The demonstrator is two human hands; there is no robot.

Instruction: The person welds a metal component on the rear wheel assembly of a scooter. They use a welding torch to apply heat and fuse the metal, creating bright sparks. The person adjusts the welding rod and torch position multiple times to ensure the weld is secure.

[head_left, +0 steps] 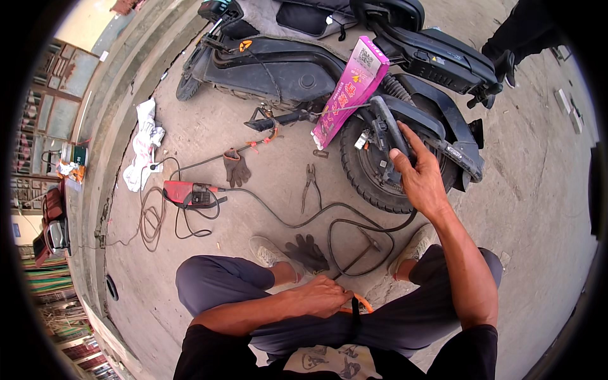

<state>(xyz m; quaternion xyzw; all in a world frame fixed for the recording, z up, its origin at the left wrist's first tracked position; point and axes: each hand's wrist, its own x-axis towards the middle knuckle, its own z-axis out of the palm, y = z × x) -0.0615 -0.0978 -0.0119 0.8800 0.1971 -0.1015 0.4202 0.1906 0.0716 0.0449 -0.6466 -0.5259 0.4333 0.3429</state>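
My right hand (419, 174) is closed around a dark electrode holder (386, 123), above the scooter's rear wheel (358, 164). A thin welding rod (342, 110) sticks out of the holder to the left, across a long pink packet (354, 88). The black electric scooter (272, 69) lies on its side, its kickstand (278, 119) pointing left. In front of my lap my left hand (323, 296) is closed; a hammer's handle (354, 261) runs up to it. Beside its fingertips is an orange curved rim (363, 303), mostly hidden.
A red portable welder (187, 194) stands left, its black cable (278, 218) looping between my feet. Pliers (310, 187), a brown glove (236, 168) and a dark glove (308, 253) lie on the concrete. White cloth (145, 145) is farther left. Another person's leg (522, 31) shows far right.
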